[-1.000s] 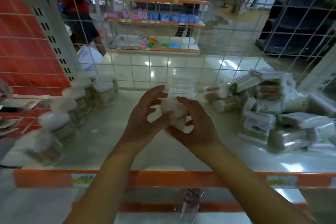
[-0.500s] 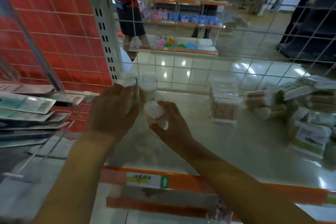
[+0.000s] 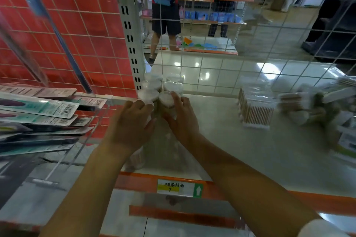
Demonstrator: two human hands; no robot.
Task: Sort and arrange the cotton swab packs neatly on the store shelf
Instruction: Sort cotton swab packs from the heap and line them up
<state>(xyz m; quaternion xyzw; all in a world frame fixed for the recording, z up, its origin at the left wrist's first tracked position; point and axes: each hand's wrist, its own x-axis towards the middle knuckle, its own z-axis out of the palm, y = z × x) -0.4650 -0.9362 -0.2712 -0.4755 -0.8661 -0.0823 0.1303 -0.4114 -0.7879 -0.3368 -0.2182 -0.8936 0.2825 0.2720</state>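
Two rows of round cotton swab tubs [image 3: 154, 86] stand at the shelf's far left, against the wire back. My right hand [image 3: 183, 119] grips one tub [image 3: 168, 102] at the near end of the right row. My left hand [image 3: 131, 123] curls round a tub beside it in the left row; that tub is mostly hidden under my fingers. A clear rectangular box of wooden-stick swabs [image 3: 256, 109] stands alone mid-shelf. A loose heap of swab packs [image 3: 316, 107] lies at the right.
The white shelf [image 3: 240, 152] has an orange front rail with a price label [image 3: 180, 188]. A wire divider [image 3: 92, 121] on the left separates flat carded packs [image 3: 38, 109]. Behind the wire back a person in red [image 3: 165, 5] stands in the aisle.
My right hand has carried the tub forward and set it at the end of the right row. My left hand has shifted right against the neighbouring tub. The view has moved closer.
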